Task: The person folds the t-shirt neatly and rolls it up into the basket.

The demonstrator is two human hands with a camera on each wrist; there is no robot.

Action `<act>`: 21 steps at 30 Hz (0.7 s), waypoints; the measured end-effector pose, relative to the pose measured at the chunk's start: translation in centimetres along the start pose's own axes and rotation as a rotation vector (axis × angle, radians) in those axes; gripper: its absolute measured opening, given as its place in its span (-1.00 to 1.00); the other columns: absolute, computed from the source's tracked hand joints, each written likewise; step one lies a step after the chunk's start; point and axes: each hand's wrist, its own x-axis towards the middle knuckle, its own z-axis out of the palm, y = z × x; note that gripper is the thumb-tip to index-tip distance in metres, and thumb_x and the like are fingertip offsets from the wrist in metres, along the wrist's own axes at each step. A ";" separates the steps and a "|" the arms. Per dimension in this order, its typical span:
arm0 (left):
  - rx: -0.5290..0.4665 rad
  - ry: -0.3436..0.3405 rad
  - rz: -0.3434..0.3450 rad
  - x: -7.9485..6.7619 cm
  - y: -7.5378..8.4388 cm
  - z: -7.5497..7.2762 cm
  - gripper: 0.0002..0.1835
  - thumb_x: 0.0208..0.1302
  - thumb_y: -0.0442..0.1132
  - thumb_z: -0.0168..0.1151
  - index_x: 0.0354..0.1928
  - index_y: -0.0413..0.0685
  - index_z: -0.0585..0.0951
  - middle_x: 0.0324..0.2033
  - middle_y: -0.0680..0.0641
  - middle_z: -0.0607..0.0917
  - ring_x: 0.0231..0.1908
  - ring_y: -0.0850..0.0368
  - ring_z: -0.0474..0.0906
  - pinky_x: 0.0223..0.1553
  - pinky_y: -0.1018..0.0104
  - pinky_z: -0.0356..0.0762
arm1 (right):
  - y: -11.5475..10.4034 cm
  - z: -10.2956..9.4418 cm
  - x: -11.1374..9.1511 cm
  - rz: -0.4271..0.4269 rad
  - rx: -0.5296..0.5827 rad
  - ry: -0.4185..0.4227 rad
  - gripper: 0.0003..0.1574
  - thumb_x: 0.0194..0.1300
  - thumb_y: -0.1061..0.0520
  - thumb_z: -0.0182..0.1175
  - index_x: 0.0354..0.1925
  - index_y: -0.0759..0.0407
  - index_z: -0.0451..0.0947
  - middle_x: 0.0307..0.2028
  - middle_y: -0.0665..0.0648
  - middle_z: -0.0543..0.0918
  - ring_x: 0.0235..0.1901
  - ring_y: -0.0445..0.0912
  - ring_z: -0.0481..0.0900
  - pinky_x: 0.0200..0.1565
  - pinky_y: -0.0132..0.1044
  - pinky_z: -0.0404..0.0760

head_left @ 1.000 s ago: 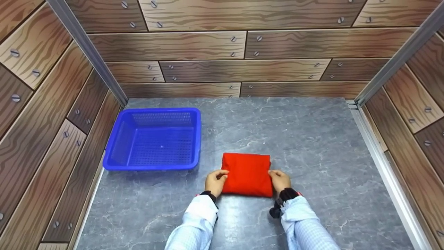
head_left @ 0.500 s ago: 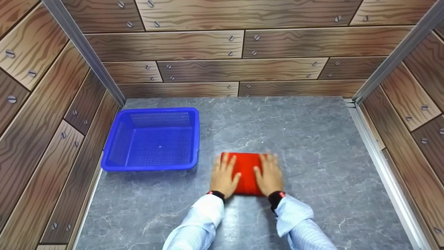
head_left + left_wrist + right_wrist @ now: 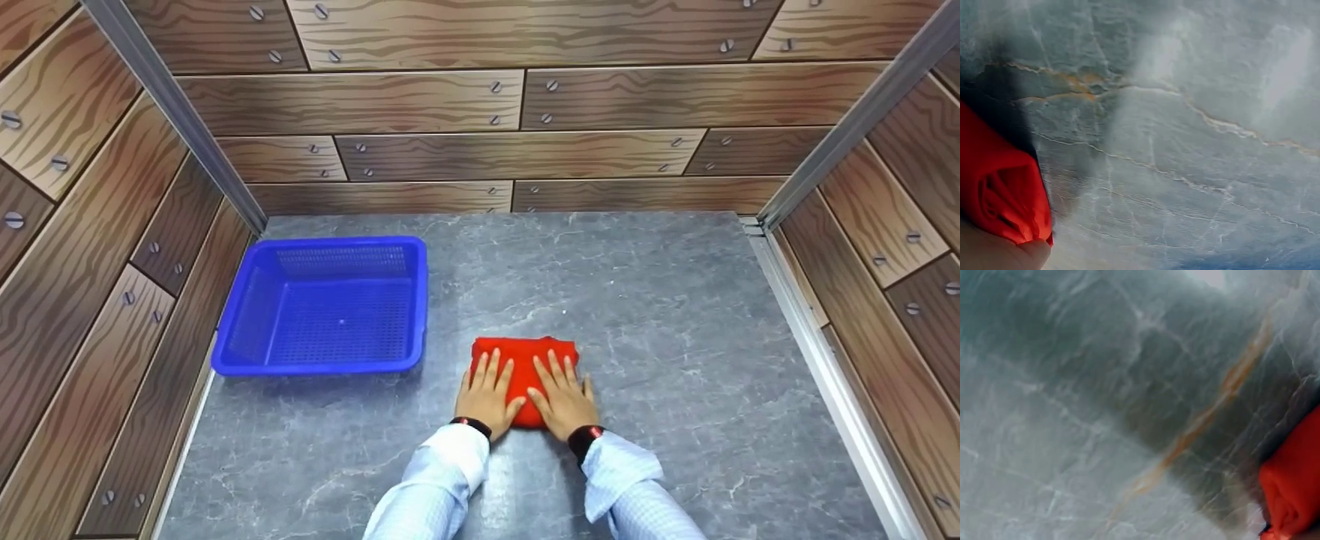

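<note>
A folded red cloth (image 3: 525, 349) lies on the grey marbled surface in the head view. My left hand (image 3: 486, 394) rests flat on its left half, fingers spread and pointing away from me. On the right half my right hand (image 3: 564, 397) presses down with straight fingers, its outer finger past the cloth's side. The two thumbs point toward each other over the middle. In the left wrist view the cloth's edge (image 3: 1008, 191) shows rolled layers, with a bit of the hand below. A red corner of the cloth (image 3: 1294, 481) appears at the right of the right wrist view.
A blue perforated plastic basket (image 3: 345, 322) stands to the left of the cloth, near the left wall. Wood-patterned panels (image 3: 420, 101) enclose the back and both sides. A metal rail (image 3: 821, 360) runs along the right edge of the grey surface (image 3: 675, 300).
Both hands have let go of the cloth's side edges and moved onto its top, where they now lie flat. The cloth looks slightly narrower, with its far edge uneven.
</note>
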 end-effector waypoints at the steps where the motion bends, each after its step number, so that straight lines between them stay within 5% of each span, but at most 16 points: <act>1: 0.002 -0.006 -0.006 0.0 0.0 0.1 -0.27 0.40 0.28 -0.17 0.51 0.14 0.18 0.53 -0.07 0.13 0.52 -0.06 0.03 0.41 -0.13 0.17 | 0.0 0.1 0.0 0.004 0.002 -0.004 -0.25 0.47 -0.24 -0.11 0.50 -0.04 0.13 0.53 0.16 0.08 0.51 0.26 -0.03 0.37 0.43 -0.08; 7: -0.021 -0.016 -0.022 0.0 -0.1 0.4 -0.27 0.40 0.29 -0.20 0.52 0.18 0.15 0.54 -0.03 0.10 0.53 -0.04 0.00 0.40 -0.22 0.14 | -0.4 -0.4 0.1 0.052 0.061 -0.045 -0.26 0.48 -0.25 -0.13 0.50 -0.06 0.14 0.54 0.16 0.05 0.52 0.24 -0.07 0.36 0.46 -0.10; 10: -0.130 0.007 -0.038 -0.1 -0.1 0.2 -0.30 0.42 0.24 -0.17 0.52 0.15 0.16 0.54 -0.06 0.07 0.53 -0.11 -0.03 0.41 -0.25 0.10 | -0.7 -1.4 0.4 0.110 0.278 0.001 -0.32 0.52 -0.15 -0.13 0.46 0.09 0.23 0.52 0.26 0.06 0.51 0.28 -0.07 0.38 0.43 -0.08; 12: -0.273 0.061 -0.079 -0.1 -0.1 0.0 -0.32 0.43 0.15 -0.09 0.50 0.06 0.21 0.53 -0.13 0.09 0.50 -0.22 0.00 0.40 -0.26 0.10 | -0.7 -2.2 0.8 0.182 0.467 0.113 -0.39 0.54 -0.03 -0.10 0.39 0.25 0.30 0.47 0.37 0.15 0.48 0.31 0.03 0.41 0.33 -0.01; 15: -0.555 0.201 -0.211 -0.3 0.0 -0.7 -0.36 0.39 -0.06 0.09 0.42 -0.19 0.29 0.44 -0.34 0.20 0.40 -0.39 0.15 0.36 -0.26 0.18 | -0.2 -3.5 1.1 0.354 0.698 0.318 -0.48 0.49 0.11 -0.02 0.24 0.44 0.43 0.29 0.46 0.41 0.32 0.26 0.35 0.37 0.05 0.28; 17: -0.716 0.278 -0.330 -0.4 -0.1 -1.3 -0.37 0.33 -0.17 0.16 0.35 -0.36 0.32 0.33 -0.45 0.31 0.32 -0.43 0.27 0.33 -0.22 0.25 | 0.2 -4.4 1.1 0.517 0.805 0.363 -0.49 0.43 0.13 0.03 0.17 0.47 0.46 0.04 0.45 0.57 0.02 0.20 0.56 0.11 -0.09 0.52; 21: -0.897 0.299 -0.534 -0.8 -0.5 -2.6 -0.43 0.26 -0.27 0.21 0.19 -0.57 0.38 0.09 -0.52 0.52 0.16 -0.39 0.46 0.24 -0.12 0.40 | 0.9 -5.7 0.5 0.749 1.033 0.183 -0.41 0.39 0.07 0.09 0.21 0.49 0.41 -0.12 0.30 0.64 -0.24 -0.04 0.58 -0.23 -0.26 0.60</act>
